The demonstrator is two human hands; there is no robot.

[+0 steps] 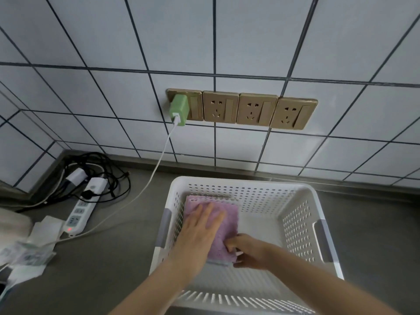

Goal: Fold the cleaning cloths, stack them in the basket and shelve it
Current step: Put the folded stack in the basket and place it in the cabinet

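while both forearms reach into the white basket [302,226], the left hand [200,233] lies flat, fingers straight, pressing the folded purple cloth [223,242] at the basket's left side. the right hand [247,248] curls its fingers round the cloth's near right corner. beyond, a power strip [80,212], then wall sockets [256,110] with a green charger [179,110].

The basket [247,194] is white plastic, smooth, its walls pierced with holes. The cloth [221,233] in it is purple, nubby and matt. The counter [113,258] looks like dull grey metal. At 12 o'clock, glazed tiles [250,42] and brassy, glossy sockets [241,109].
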